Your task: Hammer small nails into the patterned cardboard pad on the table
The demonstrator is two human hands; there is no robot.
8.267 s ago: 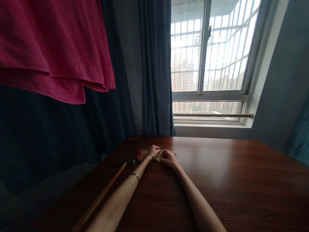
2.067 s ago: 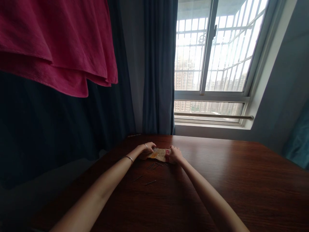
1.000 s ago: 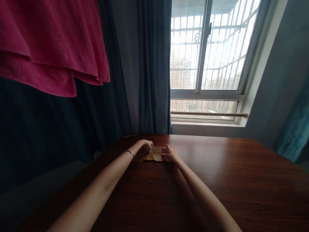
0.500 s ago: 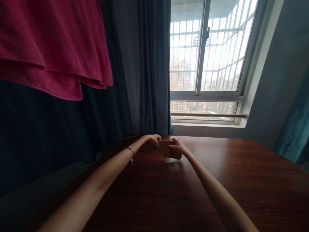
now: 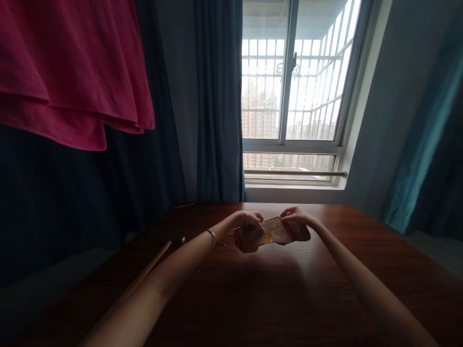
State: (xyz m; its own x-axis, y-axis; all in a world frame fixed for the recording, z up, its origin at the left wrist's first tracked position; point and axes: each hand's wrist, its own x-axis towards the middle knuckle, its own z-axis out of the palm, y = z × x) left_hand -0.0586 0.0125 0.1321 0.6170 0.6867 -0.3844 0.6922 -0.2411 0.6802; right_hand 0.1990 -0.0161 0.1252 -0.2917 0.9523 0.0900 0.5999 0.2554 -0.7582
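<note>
Here's the left hand [image 5: 254, 220], thumb and fingers clamped on the dotted board [image 5: 278, 229]; the right hand [image 5: 297, 216] pinches its upper edge, fingertips bunched close, and the board hangs above the brown tabletop [image 5: 325, 299]!

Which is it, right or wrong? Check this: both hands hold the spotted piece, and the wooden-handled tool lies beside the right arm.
Wrong on one point: in the head view, the wooden-handled tool lies beside the left arm, not the right. The left hand and right hand do hold the spotted piece.
</note>
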